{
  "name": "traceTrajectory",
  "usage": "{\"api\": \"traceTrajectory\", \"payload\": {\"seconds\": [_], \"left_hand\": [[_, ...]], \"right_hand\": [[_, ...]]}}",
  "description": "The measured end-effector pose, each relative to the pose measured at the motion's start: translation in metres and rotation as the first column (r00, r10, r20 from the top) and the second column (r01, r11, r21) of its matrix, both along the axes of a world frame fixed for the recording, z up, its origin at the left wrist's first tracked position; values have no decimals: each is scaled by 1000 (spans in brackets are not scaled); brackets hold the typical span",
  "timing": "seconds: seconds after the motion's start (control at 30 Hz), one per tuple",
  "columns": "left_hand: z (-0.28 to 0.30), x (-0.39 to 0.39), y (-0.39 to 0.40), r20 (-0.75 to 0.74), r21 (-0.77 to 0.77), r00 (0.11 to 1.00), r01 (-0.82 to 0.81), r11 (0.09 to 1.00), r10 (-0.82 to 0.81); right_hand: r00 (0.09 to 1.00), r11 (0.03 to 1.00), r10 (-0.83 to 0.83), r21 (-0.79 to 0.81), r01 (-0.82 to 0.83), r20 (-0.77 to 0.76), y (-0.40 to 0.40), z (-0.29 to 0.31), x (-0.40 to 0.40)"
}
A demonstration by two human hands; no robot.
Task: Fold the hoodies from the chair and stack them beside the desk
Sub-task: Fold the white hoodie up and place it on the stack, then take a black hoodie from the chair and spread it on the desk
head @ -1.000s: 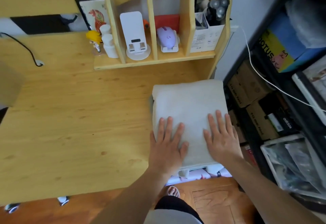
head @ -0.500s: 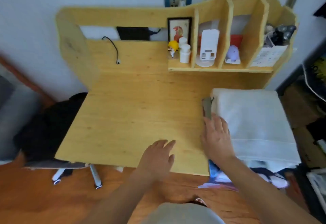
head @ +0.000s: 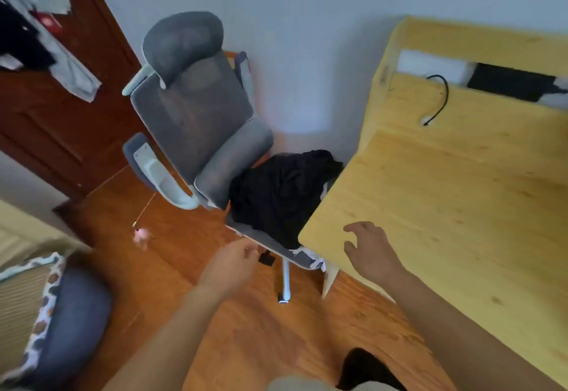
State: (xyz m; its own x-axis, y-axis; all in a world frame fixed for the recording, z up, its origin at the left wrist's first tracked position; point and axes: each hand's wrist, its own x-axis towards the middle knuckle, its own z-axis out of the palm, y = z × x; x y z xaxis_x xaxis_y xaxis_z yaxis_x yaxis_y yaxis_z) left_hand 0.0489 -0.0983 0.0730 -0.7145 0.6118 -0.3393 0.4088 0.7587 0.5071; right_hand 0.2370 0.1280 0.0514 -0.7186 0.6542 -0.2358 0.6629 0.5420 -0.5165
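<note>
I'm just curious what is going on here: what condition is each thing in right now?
black hoodie: unfolded, heaped on the chair seat.
chair: upright, beside the desk, seat partly under its corner.
desk: the part in view bare except for a cable.
black cable: loose on the desk.
left hand: empty, fingers loosely curled, above the floor.
right hand: empty, fingers relaxed, over the desk corner.

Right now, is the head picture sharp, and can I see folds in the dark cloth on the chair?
Head view: motion blur softens all, most at the left edge; wide-angle bends the desk edge; the cloth on the chair is nearly flat black, only faint folds show.
</note>
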Motion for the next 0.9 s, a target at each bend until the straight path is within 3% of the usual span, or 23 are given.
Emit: {"api": "traceTrajectory", "payload": {"seconds": [0.27,0.57,0.77,0.9], "left_hand": [[-46,-116,9,31,-75,999,-40,996,42],[-62,-205,51,110,-125,993,-30,992,44],[-92,-261,63,199,-188,978,107,976,-69],[-109,-313,84,202,-205,944,302,931,-262]], "right_hand": [[989,986,124,-123,-114,80,28,-64,-154],[966,962,54,-274,18,252,47,-114,-255],[911,870,118,-483,97,396,23,-147,-274],[791,889,98,-410,203,604,3,-186,-279]]}}
